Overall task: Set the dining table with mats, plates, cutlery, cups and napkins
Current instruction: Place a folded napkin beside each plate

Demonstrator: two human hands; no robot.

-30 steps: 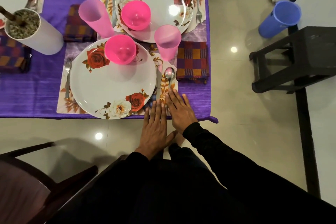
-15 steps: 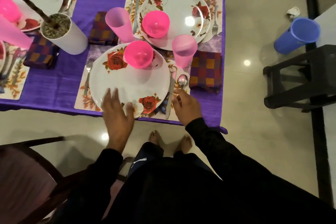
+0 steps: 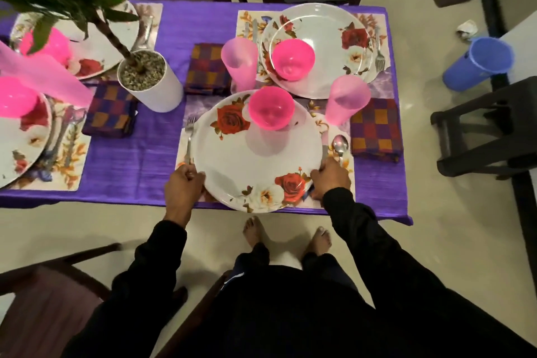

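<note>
Both hands now grip the plate (image 3: 255,160) at its sides.

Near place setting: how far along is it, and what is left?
Mostly done: the mat, fork, spoon, pink bowl, cup and napkin are laid. In hand: the left hand and right hand grip the plate by its rim. Left: releasing the plate.

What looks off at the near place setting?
The near plate hangs past the table edge, gripped by the left hand and right hand. It covers part of the fork. Nothing spilled or broken.
</note>
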